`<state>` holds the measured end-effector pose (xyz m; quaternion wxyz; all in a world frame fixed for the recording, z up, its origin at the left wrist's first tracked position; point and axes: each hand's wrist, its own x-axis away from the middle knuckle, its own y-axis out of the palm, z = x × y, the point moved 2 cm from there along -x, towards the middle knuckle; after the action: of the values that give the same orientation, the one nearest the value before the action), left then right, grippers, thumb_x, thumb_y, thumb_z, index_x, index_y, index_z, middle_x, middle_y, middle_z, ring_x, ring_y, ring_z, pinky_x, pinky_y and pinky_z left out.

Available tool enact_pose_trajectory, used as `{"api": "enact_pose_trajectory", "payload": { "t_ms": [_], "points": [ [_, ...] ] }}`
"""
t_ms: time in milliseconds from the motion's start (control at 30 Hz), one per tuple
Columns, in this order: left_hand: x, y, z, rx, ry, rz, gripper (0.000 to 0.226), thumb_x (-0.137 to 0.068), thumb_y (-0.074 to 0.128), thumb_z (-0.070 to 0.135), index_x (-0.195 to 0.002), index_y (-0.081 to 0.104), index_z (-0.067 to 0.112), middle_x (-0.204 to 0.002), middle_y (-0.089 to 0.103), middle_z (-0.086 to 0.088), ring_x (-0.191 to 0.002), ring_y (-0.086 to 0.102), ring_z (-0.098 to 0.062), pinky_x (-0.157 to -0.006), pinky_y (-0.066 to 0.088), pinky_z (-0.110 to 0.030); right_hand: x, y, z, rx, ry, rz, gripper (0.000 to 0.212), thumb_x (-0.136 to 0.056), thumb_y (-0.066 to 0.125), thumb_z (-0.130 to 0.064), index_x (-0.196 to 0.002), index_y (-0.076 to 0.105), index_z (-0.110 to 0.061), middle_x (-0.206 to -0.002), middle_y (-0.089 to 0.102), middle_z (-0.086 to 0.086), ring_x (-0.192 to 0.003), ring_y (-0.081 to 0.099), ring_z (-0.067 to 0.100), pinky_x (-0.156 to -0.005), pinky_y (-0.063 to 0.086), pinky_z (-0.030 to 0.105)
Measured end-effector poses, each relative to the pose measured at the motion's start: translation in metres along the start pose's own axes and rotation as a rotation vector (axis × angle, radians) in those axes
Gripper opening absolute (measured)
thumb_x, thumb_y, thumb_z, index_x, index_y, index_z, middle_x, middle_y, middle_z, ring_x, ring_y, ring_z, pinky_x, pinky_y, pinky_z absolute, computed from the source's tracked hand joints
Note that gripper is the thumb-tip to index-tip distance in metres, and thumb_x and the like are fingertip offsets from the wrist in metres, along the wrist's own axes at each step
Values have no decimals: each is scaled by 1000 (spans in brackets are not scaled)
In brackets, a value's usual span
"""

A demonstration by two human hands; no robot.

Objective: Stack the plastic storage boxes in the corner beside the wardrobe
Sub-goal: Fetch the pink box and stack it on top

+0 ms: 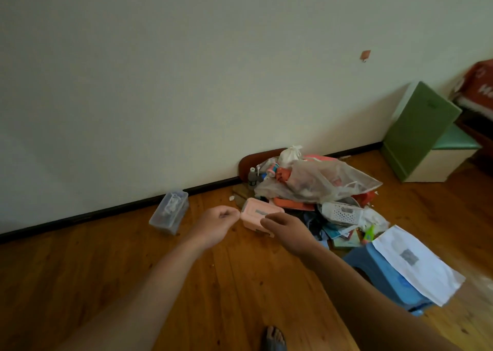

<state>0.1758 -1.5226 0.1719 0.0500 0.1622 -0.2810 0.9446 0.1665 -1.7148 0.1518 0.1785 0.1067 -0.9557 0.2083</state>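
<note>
Pink lidded plastic box (260, 218), on the wooden floor (106, 270) beside the clutter pile (314, 185), is flanked by a loosely curled left hand (217, 224) and right hand (284, 229); contact cannot be told. A clear plastic box (169, 212) lies by the wall.

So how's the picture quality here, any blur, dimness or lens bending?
Head view: dim, flat indoor light, no glare; wide-angle bending curves the baseboard; pink box and clear box look soft; both hands slightly motion-blurred.
</note>
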Motion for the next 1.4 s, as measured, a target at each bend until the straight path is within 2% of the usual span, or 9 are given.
{"api": "enact_pose_trajectory", "payload": {
  "t_ms": [133,333,500,700,800,933,1000,1133,1400],
  "points": [
    [-65,14,27,-25,-34,-20,22,-96,51,41,-113,62,33,-108,62,10,-96,55,-3,-65,37,-15,-61,-44,3,11,36,8,47,-90,55,-49,-131,55,-24,-129,55,-4,-109,52,10,-84,41,26],
    [-134,25,44,-50,-80,-40,29,-95,50,46,-119,61,34,-109,61,13,-96,56,-2,-63,38,-17,-121,-77,5,-43,83,12,43,-91,55,-46,-127,58,-23,-119,60,-3,-95,56,10,-81,47,27],
    [-193,26,48,-38,-109,-88,30,-95,51,45,-120,61,32,-110,61,13,-101,57,-5,-69,41,-20,-175,-93,4,-50,127,3,41,-90,55,-47,-125,59,-25,-118,59,-5,-98,54,9,-78,46,26],
    [-272,24,57,-30,-102,-144,24,-96,51,42,-115,62,32,-102,60,16,-95,56,-1,-64,38,-17,-243,-105,-1,-15,159,44,35,-90,54,-48,-119,60,-30,-108,62,-10,-93,56,5,-69,42,21],
    [-318,20,54,-22,-121,-189,24,-96,51,42,-115,61,31,-99,53,22,-96,56,-2,-64,39,-18,-283,-105,-4,-5,192,75,34,-90,54,-49,-119,60,-32,-108,61,-13,-94,55,3,-71,44,22],
    [-374,13,43,-27,-159,-243,26,-96,51,43,-116,61,31,-94,57,19,-88,53,2,-60,35,-16,-330,-102,1,9,259,103,12,-90,54,-48,-93,63,-41,-94,63,-17,-88,58,3,-71,46,22],
    [-406,10,35,-36,-178,-284,24,-96,50,44,-113,61,33,-94,59,18,-87,53,3,-60,35,-16,-358,-99,6,-14,296,137,11,-91,54,-48,-88,62,-42,-92,63,-18,-87,58,3,-73,48,24],
    [-454,9,11,-37,-241,-298,21,-95,50,44,-110,61,34,-98,61,19,-91,57,0,-60,38,-18,-404,-91,28,-34,371,190,30,-90,53,-53,-109,64,-33,-101,65,-13,-90,59,6,-84,52,35],
    [-506,49,-43,-46,-387,-369,28,-97,49,42,-121,59,31,-112,62,10,-105,56,-8,-72,39,-22,-456,-87,99,9,513,243,54,-90,49,-57,-133,52,-25,-126,59,-5,-107,55,12,-89,46,32]
  ]
}}
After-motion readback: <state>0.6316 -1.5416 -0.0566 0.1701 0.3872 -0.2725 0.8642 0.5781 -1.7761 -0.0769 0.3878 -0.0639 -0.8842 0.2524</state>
